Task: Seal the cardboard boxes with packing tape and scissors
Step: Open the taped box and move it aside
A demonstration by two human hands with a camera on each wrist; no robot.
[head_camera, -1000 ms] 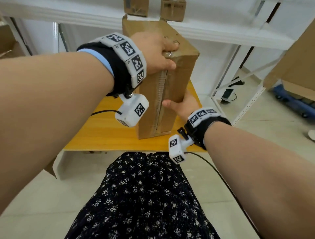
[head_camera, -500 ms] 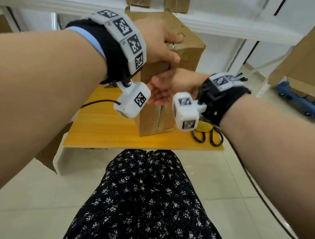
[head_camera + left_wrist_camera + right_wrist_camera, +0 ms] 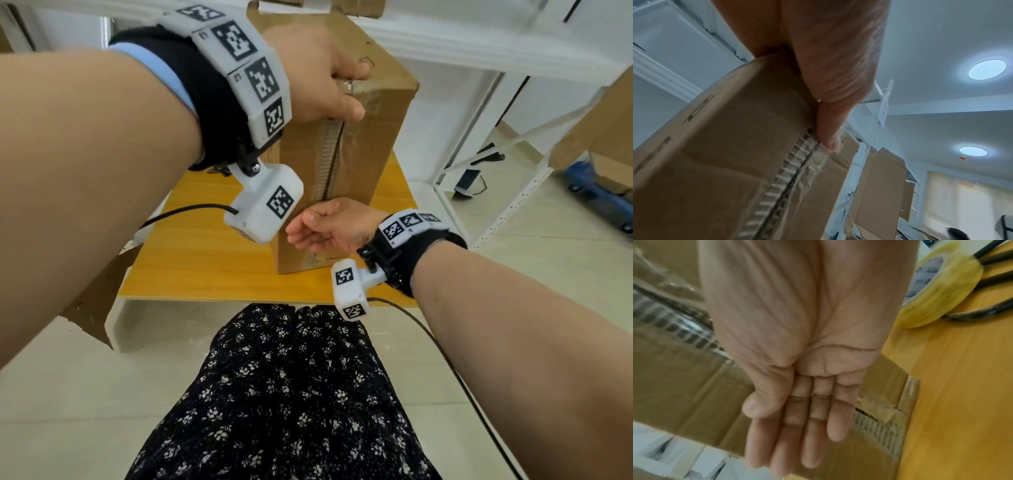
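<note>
A tall cardboard box (image 3: 370,144) stands on end on the yellow wooden table (image 3: 205,267). Its front seam (image 3: 329,161) runs top to bottom under wrinkled clear tape. My left hand (image 3: 356,92) grips the box's top edge, fingers curled over it and the thumb (image 3: 828,138) pressed on the taped seam. My right hand (image 3: 308,233) hovers before the box's lower front with straight fingers (image 3: 797,434) and holds nothing; I cannot tell if it touches. In the right wrist view a yellow tape roll (image 3: 937,283) and black-handled scissors (image 3: 992,288) lie on the table beside the box (image 3: 684,378).
A white metal rack (image 3: 479,137) stands behind and right of the table. More cardboard boxes (image 3: 599,130) and a blue cart (image 3: 599,202) sit at the far right. A loose cardboard flap (image 3: 92,308) hangs below the table's left edge. Wrist cables trail over the table.
My right hand left the box's lower right side, rose to mid-height, then dropped to the lower front. The left hand kept its grip on the top edge.
</note>
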